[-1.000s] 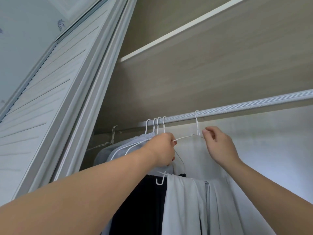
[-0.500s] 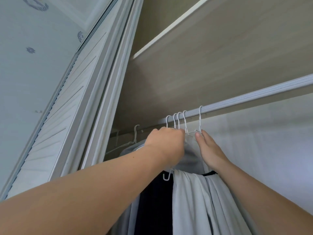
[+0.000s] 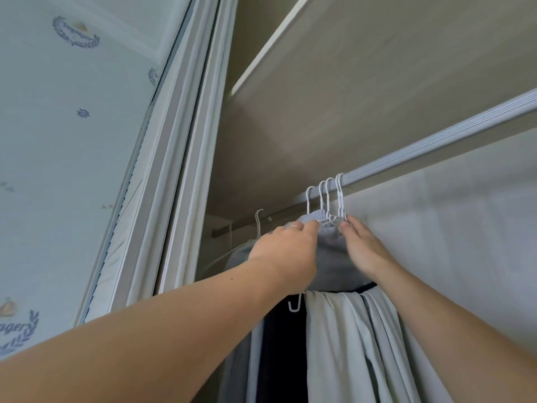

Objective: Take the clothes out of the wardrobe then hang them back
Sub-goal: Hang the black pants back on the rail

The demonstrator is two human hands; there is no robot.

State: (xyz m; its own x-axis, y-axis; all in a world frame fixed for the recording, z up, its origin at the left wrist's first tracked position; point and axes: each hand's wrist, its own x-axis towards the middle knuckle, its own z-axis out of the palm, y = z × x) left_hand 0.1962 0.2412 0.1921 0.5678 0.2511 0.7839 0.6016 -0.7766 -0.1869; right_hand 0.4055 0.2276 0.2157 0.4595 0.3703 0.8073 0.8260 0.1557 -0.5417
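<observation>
Several white wire hangers (image 3: 327, 199) hang bunched together on the ribbed clothes rail (image 3: 436, 141) inside the wardrobe. Grey, pale green and dark clothes (image 3: 343, 338) hang from them. My left hand (image 3: 286, 254) grips the hangers' necks and the grey collar from the left, fingers curled. My right hand (image 3: 363, 248) touches the rightmost hanger neck from the right with straight fingers. A spare hanger hook (image 3: 295, 305) pokes out beneath my left hand.
One lone white hanger (image 3: 258, 225) hangs farther left on the rail. The wooden shelf (image 3: 363, 68) sits just above the rail. The white louvred sliding door (image 3: 162, 184) stands at the left, with patterned wallpaper (image 3: 72, 112) beyond it.
The rightmost hanger has slid left along the rail and joined the bunch. Both hands came together at the hanger necks. My view has tilted upward and to the left.
</observation>
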